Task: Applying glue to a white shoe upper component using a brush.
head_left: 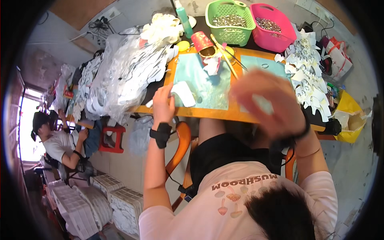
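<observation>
My left hand [163, 105] is at the table's near edge, its fingers and thumb closed on the left end of a white cut-out piece [183, 94]. That piece lies over the green mat [212, 94]. My right hand [266, 104] is raised at the right of the table and smeared by motion, so its grip cannot be read. Beyond the mat a red can [202, 43] leans beside a crumpled white wad [212, 65]. A yellow-handled brush or stick [224, 54] slants next to it. On the right-hand mat [250, 64] lies a small dark ring [265, 66].
A green basket [231, 38] and a pink basket [286, 42] of small metal parts stand at the back. White pieces are heaped left [140, 66] and right [306, 74]. A green bottle [184, 20] stands behind. Another person [62, 142] sits far left near a red stool [112, 139].
</observation>
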Available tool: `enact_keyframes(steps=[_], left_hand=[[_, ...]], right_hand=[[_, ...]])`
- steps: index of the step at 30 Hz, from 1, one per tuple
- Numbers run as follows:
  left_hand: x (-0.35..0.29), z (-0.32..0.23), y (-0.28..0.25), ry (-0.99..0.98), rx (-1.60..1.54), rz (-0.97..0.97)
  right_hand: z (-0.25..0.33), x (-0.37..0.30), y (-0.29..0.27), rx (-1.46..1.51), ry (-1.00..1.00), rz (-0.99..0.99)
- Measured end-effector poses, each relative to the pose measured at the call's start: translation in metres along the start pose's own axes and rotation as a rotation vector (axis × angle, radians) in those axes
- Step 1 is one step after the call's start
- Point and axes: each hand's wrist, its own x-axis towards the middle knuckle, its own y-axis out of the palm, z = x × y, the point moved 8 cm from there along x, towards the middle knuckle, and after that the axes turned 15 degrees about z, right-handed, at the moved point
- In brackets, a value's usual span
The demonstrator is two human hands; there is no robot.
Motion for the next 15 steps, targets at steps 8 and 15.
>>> enact_keyframes(steps=[8,15], left_hand=[[0.036,-0.084,0.029,0.244,-0.038,0.324],[0.062,-0.132,0.088,0.251,-0.072,0.347]], right_hand=[[-0.208,-0.073,0.048,-0.65,0.163,0.438],[-0.226,-0.074,0.059,-0.608,0.101,0.384]])
